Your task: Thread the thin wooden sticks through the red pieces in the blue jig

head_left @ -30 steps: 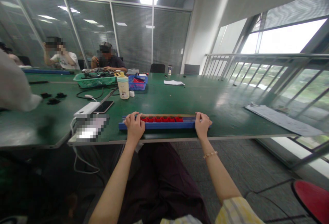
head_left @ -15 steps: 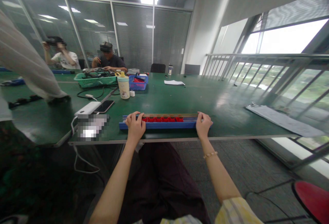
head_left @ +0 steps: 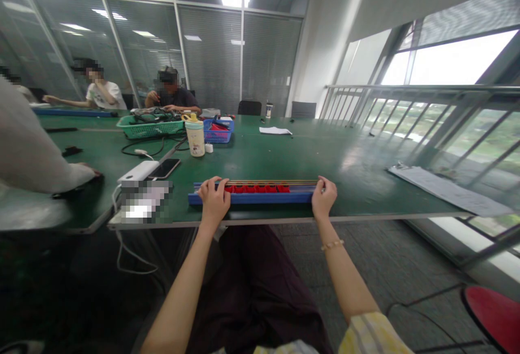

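A long blue channel lies near the front edge of the table, left to right before me. Inside it sits a row of several red blocks. Thin yellowish wires stretch along the channel just above the blocks, from one hand to the other. My left hand is closed over the left end, its fingertips pinching at the wires. At the right end, my right hand pinches their other end, thumb and fingers together. The fingers partly hide both grips.
To the left are a phone, a white power bank with cables, and a cup. Behind them stand a green basket and a blue basket. A clipboard lies right. A person's sleeve reaches in at left.
My right hand has shifted slightly to the right; my left hand stays put. The sleeved arm at left has moved lower and leftward. One person across the table has lowered an arm.
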`<state>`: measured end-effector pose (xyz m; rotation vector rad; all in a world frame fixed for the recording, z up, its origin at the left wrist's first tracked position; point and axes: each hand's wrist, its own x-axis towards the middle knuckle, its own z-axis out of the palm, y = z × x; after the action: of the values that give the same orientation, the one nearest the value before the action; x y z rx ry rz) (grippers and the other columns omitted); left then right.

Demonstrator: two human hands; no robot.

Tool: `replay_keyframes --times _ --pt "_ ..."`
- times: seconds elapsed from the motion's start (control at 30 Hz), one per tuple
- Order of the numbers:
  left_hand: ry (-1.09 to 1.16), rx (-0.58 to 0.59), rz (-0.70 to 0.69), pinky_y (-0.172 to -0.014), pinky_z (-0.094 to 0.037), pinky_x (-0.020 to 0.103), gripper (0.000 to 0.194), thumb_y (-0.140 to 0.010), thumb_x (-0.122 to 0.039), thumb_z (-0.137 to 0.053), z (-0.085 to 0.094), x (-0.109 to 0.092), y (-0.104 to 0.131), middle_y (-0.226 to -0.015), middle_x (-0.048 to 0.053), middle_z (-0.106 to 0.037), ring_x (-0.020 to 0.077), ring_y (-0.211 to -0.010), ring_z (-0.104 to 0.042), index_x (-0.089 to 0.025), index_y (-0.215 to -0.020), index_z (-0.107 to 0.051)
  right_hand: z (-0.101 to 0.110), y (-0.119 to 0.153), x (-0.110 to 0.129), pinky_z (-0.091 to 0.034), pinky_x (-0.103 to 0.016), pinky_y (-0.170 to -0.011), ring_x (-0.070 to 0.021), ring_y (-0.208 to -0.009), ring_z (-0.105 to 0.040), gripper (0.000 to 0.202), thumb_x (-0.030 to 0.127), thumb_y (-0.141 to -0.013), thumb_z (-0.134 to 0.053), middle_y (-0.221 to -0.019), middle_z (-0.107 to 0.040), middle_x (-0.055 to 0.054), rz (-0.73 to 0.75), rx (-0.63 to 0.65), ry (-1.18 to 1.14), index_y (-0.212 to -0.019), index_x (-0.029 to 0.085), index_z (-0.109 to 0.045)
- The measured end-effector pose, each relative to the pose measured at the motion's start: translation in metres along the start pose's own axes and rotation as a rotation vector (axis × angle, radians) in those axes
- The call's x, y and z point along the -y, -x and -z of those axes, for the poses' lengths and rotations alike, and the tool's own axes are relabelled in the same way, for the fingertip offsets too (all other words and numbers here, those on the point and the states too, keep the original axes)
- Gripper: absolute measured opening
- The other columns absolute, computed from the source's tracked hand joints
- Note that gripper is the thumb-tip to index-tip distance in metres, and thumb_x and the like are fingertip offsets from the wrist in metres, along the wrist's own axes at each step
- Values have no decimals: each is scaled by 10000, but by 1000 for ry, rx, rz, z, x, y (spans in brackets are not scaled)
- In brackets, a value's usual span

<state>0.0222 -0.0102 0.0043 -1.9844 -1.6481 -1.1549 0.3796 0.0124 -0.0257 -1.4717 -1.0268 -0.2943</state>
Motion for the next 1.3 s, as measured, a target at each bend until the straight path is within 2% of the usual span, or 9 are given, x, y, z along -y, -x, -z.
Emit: replay_keyframes --times 0.27,0.4,0.57,0.8,1.3 --pt "-4 9 1 -994 -341 485 372 -867 -225 -469 0 0 0 -1274 132 -534 323 -1187 -408 -235 -1189 -653 0 0 -4 -419 -388 -921 -249 -992 -529 442 421 -952 -370 -1055 -614 -179 3 -67 -38 -1113 101 -628" --pt "-4 3 -2 -993 -343 486 366 -870 -228 -471 -1 1 0 -1272 131 -538 321 -1184 -409 -233 -1186 -656 0 -1 -5 -402 -406 -942 -255 -1035 -508 450 405 -965 -333 -1071 -596 -181 23 -57 -38 -1137 106 -623" --pt "-8 4 1 -982 -349 481 364 -875 -220 -469 1 -1 0 -1270 120 -545 312 -1179 -411 -240 -1188 -655 -1 -3 -6 -362 -419 -986 -249 -1070 -480 477 409 -981 -281 -1021 -555 -138 62 -24 -34 -1081 150 -668" --pt "-12 -5 -5 -980 -344 475 358 -876 -214 -477 1 -1 0 -1265 120 -550 311 -1177 -414 -235 -1185 -657 -2 -2 -12 -350 -418 -989 -249 -1055 -463 496 526 -968 -351 -1015 -512 -119 76 -16 -55 -1043 162 -679" --pt "-11 -14 -9 -966 -350 467 351 -880 -209 -476 2 -1 0 -1241 116 -563 305 -1162 -420 -235 -1179 -659 0 0 -12 -421 -367 -893 -236 -1031 -461 521 608 -935 -380 -1042 -443 -121 7 -18 -140 -928 152 -632"
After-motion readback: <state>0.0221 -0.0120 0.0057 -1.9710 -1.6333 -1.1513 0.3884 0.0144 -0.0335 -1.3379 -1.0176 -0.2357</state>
